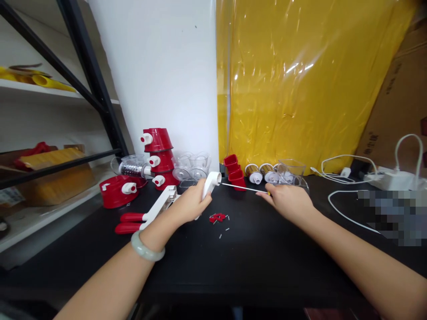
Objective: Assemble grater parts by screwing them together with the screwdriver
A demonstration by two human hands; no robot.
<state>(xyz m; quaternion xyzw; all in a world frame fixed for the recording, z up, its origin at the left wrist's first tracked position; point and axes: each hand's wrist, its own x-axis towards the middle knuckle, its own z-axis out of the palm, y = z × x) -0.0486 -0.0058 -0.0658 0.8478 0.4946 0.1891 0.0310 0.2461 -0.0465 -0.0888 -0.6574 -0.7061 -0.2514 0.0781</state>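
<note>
My left hand (192,202) is closed around a white plastic crank handle (211,182), its round end turned up to the right. In my right hand (290,200) is a screwdriver (245,187); the fingers cover most of its yellow grip. The screwdriver's tip is at the round end of the white part; whether it touches a screw I cannot tell. Below, on the black table, lie small red plastic pieces (217,218) and several loose screws (220,236). Two white arms with red handles (131,223) rest left of my left hand.
Red grater housings (159,140) stand stacked at the back left, with another red housing (116,191) beside them. Clear plastic hoppers (191,164), red pushers (235,173) and grater drums (254,173) line the back. White cables and a power strip (395,178) lie right; a shelf (43,86) stands left.
</note>
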